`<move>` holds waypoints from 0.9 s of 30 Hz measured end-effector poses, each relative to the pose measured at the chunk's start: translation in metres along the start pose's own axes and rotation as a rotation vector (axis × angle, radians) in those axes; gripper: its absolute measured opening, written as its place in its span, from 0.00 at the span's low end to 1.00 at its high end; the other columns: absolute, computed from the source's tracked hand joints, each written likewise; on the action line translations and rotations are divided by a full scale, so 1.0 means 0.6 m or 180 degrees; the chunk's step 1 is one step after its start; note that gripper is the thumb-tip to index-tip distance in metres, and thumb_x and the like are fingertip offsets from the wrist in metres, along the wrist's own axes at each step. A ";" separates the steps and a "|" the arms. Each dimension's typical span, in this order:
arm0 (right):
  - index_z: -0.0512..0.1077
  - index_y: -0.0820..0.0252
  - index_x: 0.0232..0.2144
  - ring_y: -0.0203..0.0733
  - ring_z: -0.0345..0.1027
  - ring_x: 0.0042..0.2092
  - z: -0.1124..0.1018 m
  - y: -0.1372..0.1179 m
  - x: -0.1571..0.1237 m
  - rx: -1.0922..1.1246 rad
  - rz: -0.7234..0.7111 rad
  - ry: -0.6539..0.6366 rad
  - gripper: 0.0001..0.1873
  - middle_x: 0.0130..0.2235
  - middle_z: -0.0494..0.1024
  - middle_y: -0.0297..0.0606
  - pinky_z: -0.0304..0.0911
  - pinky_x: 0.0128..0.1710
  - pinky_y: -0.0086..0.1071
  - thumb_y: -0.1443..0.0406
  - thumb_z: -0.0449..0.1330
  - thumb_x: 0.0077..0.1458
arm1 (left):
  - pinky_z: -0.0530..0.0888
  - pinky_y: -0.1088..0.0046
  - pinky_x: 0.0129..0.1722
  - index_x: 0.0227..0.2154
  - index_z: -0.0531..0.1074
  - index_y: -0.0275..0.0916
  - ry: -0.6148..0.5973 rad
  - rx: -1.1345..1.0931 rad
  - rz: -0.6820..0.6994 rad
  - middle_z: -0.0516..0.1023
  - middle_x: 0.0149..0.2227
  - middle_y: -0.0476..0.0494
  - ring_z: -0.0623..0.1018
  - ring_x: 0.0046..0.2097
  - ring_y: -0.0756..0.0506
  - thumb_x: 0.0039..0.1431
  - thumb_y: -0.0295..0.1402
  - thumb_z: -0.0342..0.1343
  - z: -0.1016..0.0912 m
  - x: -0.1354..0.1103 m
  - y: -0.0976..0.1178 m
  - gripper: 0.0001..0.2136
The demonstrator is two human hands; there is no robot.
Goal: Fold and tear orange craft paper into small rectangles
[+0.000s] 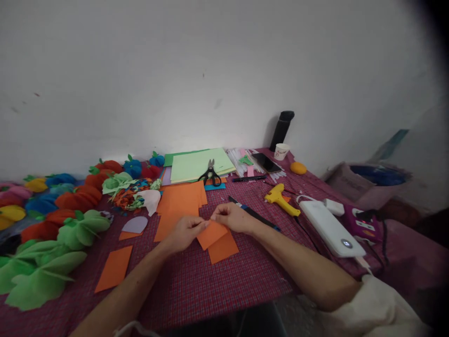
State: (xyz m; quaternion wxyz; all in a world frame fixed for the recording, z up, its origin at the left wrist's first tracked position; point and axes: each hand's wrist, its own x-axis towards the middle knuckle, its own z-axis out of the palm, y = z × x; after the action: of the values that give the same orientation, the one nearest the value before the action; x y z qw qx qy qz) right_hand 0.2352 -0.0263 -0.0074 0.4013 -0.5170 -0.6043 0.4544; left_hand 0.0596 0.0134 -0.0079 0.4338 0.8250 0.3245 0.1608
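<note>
Both my hands pinch a small orange paper square (212, 234) just above the checked tablecloth (210, 281). My left hand (185, 231) grips its left edge with closed fingers. My right hand (229, 217) pinches its upper corner. Another orange piece (224, 249) lies flat under it. A stack of orange sheets (178, 201) sits just beyond my hands, and a loose orange rectangle (114, 267) lies to the left.
Black scissors (210, 175) rest on green paper sheets (201, 164). A yellow glue gun (280, 199), a white power bank (329, 227), a pen (249, 178), a phone (265, 162), a cup (281, 151) and a black bottle (281, 128) stand at right. Coloured paper flowers (63, 210) crowd the left.
</note>
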 end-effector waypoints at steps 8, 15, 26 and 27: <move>0.66 0.63 0.20 0.30 0.55 0.22 -0.058 -0.002 0.003 0.0269 -0.0029 0.0395 0.12 0.19 0.65 0.29 0.50 0.23 0.25 0.59 0.57 0.42 | 0.65 0.77 0.28 0.22 0.70 0.33 0.0288 -0.0357 -0.0363 0.73 0.22 0.46 0.71 0.26 0.50 0.52 0.39 0.45 -0.043 -0.001 0.004 0.15; 0.66 0.63 0.19 0.29 0.55 0.22 -0.019 -0.008 -0.005 0.0349 0.0022 -0.0003 0.12 0.19 0.66 0.29 0.50 0.23 0.25 0.59 0.57 0.42 | 0.63 0.78 0.27 0.29 0.70 0.34 0.0396 -0.0201 -0.0071 0.71 0.27 0.47 0.68 0.30 0.51 0.52 0.43 0.45 -0.018 -0.002 0.010 0.16; 0.70 0.61 0.20 0.35 0.60 0.26 -0.044 0.002 0.006 -0.0298 0.0011 -0.0017 0.11 0.22 0.70 0.34 0.54 0.27 0.28 0.60 0.56 0.45 | 0.52 0.79 0.20 0.19 0.65 0.33 0.0108 -0.0197 -0.0035 0.55 0.19 0.53 0.54 0.22 0.55 0.52 0.45 0.44 0.001 -0.010 -0.003 0.19; 0.70 0.60 0.20 0.35 0.60 0.26 -0.046 0.000 0.005 -0.0263 0.0031 0.0036 0.11 0.23 0.70 0.34 0.54 0.28 0.29 0.59 0.55 0.46 | 0.52 0.79 0.20 0.19 0.65 0.33 0.0099 -0.0218 -0.0040 0.55 0.19 0.53 0.54 0.22 0.55 0.52 0.44 0.44 0.000 -0.010 -0.004 0.19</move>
State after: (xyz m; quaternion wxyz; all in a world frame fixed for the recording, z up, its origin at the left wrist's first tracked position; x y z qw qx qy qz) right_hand 0.2609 -0.0195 -0.0002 0.3807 -0.5387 -0.6178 0.4281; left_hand 0.0544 0.0101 -0.0096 0.4578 0.8050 0.3307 0.1818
